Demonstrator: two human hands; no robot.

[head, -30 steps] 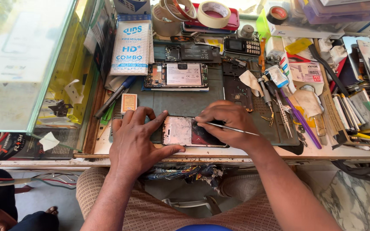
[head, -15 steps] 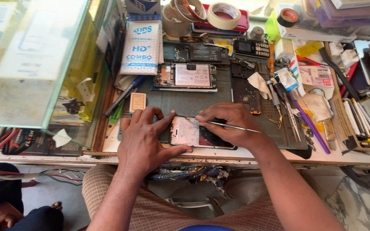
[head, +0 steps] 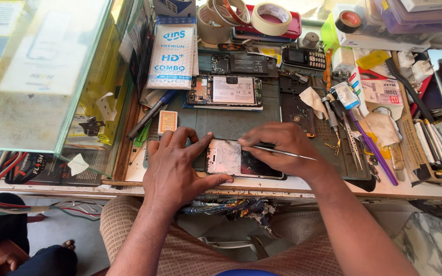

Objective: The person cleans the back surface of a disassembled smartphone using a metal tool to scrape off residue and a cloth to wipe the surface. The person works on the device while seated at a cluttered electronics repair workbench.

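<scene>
An opened phone [head: 231, 158] lies on the dark work mat [head: 231, 121] near the bench's front edge, its inner metal plate facing up. My left hand [head: 177, 166] steadies its left end, thumb along the lower edge and index finger on the upper corner. My right hand [head: 282, 149] rests over the phone's right half and pinches thin metal tweezers [head: 277, 150], tip pointing left onto the phone's upper edge. A second opened phone [head: 226, 91] with exposed battery lies farther back on the mat.
A glass display case [head: 42, 71] stands at the left. Tape rolls [head: 269, 18], a small keypad phone [head: 308, 58], a packet [head: 172, 51], a marker [head: 152, 113], and screwdrivers and tools [head: 354, 135] crowd the back and right. Another person's foot [head: 70, 245] shows lower left.
The view has shifted slightly. Both hands stay on the phone; my right hand with the tweezers has barely moved along its upper edge.
</scene>
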